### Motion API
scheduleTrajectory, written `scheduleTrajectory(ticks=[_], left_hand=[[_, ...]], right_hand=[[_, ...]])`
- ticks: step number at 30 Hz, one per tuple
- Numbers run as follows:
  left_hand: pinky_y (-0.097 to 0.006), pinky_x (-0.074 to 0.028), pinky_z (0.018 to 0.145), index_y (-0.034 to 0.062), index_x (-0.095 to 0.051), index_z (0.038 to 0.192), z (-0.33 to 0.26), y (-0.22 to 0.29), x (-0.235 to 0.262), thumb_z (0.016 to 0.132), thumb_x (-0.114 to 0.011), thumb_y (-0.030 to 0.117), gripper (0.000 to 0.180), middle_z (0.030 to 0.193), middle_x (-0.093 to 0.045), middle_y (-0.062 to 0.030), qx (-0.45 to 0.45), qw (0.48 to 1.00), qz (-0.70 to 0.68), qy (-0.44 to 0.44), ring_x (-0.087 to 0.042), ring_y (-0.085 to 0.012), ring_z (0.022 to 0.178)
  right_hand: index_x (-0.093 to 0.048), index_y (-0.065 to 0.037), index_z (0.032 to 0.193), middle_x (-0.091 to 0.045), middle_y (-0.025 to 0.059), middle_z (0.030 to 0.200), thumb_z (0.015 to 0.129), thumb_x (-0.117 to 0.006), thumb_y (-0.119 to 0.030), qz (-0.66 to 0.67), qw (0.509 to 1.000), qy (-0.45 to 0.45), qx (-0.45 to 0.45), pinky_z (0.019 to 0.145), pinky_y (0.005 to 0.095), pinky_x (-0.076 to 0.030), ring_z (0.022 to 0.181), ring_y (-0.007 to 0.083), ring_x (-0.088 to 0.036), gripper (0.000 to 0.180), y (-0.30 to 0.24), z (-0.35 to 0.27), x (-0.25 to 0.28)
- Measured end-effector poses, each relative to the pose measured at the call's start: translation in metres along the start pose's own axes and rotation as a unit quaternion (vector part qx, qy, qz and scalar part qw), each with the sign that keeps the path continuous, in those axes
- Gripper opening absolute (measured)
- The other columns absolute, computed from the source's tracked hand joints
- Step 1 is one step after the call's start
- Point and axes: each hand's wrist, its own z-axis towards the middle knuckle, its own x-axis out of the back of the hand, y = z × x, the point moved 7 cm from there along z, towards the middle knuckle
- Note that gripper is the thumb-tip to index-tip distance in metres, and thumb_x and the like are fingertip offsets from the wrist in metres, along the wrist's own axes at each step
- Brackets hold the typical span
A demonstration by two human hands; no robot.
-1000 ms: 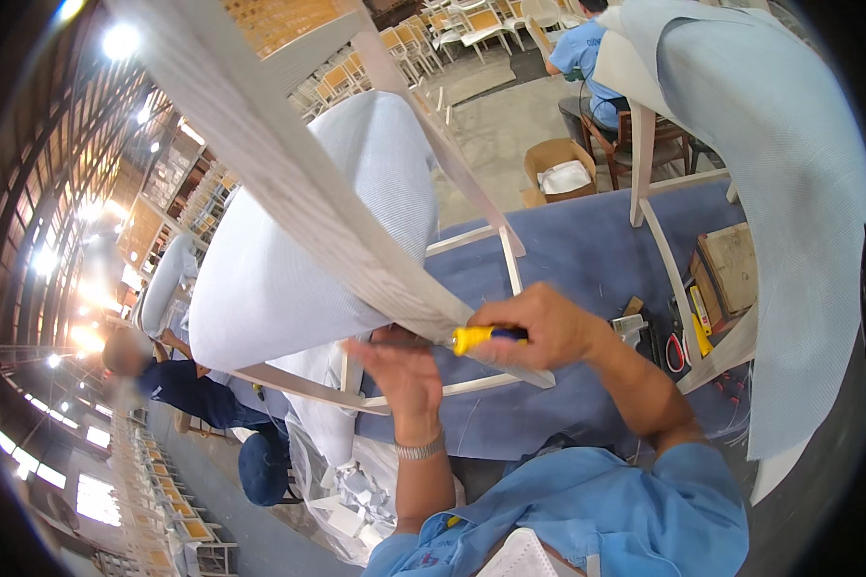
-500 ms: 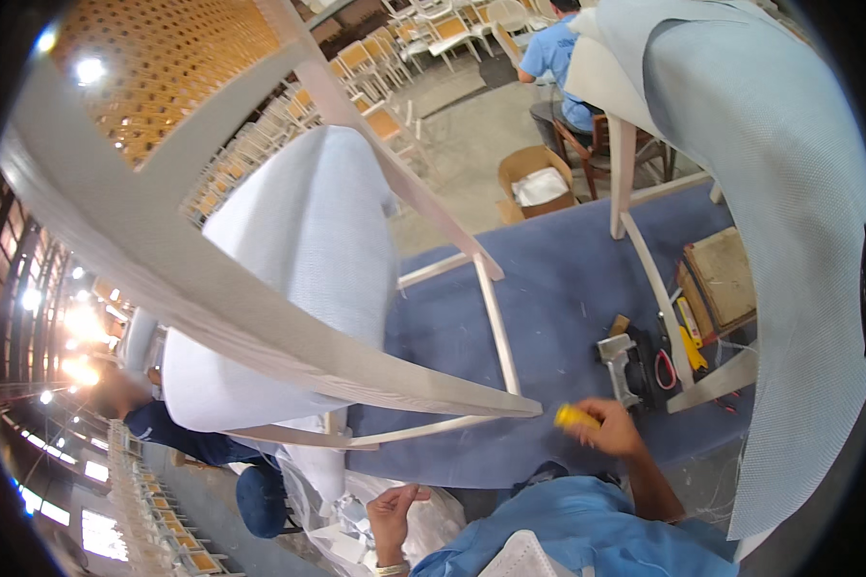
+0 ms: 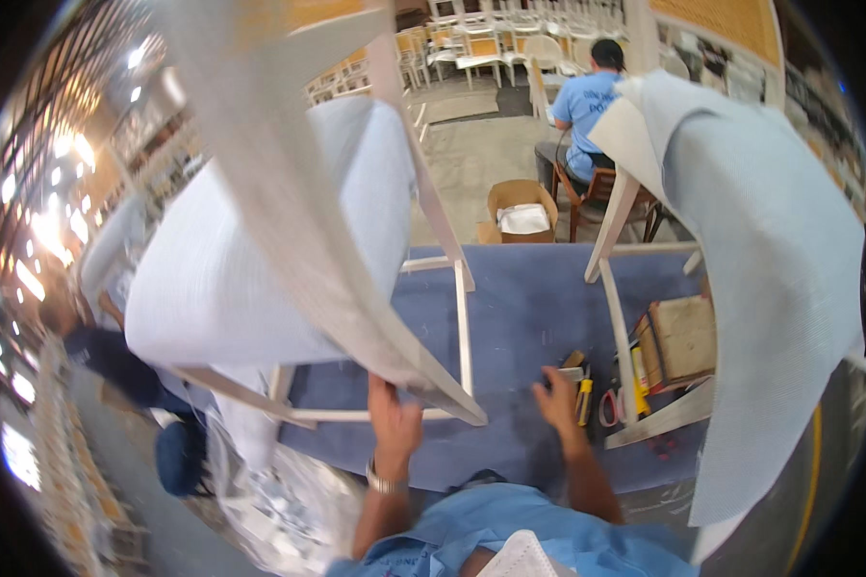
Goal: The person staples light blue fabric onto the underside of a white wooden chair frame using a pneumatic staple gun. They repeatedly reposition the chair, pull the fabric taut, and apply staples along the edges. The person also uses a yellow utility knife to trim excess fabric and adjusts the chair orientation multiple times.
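My left hand [image 3: 393,428] is closed on the pale wooden frame of a chair [image 3: 421,370], with part of its fingers hidden behind the wood. This chair stands at the left on the blue-covered table [image 3: 524,298] and has a seat wrapped in whitish fabric [image 3: 250,260]. To the right, my right hand [image 3: 556,404] is empty, with its fingers apart over the table. Beside it lies a yellow-handled tool [image 3: 584,399]. A metal tool near its fingers is mostly hidden. Pink-handled scissors [image 3: 609,408] lie a little farther right.
A second chair frame [image 3: 618,327], draped in pale blue-grey mesh fabric [image 3: 770,212], stands at the right. A worn box [image 3: 681,337] sits beneath it. Beyond the table are a cardboard box [image 3: 496,204] and a seated person [image 3: 587,111]. Another person [image 3: 115,361] is at the left.
My left hand has risen to the chair frame and taken hold. My right hand has let go of the yellow tool, which now lies on the table. The view has shifted.
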Motion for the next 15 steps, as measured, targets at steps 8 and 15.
scheduleTrajectory(ticks=[8, 15], left_hand=[[-0.033, -0.057, 0.064, -0.0098, -0.065, 0.103, -0.011, 0.009, 0.013, 0.095, -0.066, 0.051, 0.062, 0.084, -0.071, -0.0131, 0.017, 0.974, -0.18, 0.138, -0.069, -0.0192, 0.07], [-0.036, -0.061, 0.065, -0.0146, -0.064, 0.11, -0.099, 0.037, 0.117, 0.079, -0.077, 0.066, 0.087, 0.094, -0.072, -0.0198, 0.03, 0.945, -0.292, 0.145, -0.072, -0.0239, 0.07]], right_hand=[[-0.065, 0.0, 0.124, -0.068, 0.0069, 0.118, 0.097, -0.068, -0.017, 0.257, 0.962, -0.088, -0.002, 0.095, 0.0288, -0.05, 0.107, 0.0163, -0.064, 0.032, -0.077, 0.022, -0.019], [-0.059, -0.002, 0.135, -0.063, 0.0048, 0.127, 0.108, -0.05, -0.039, 0.357, 0.934, -0.011, 0.027, 0.097, 0.0278, -0.046, 0.115, 0.0134, -0.059, 0.047, -0.196, 0.162, -0.015]])
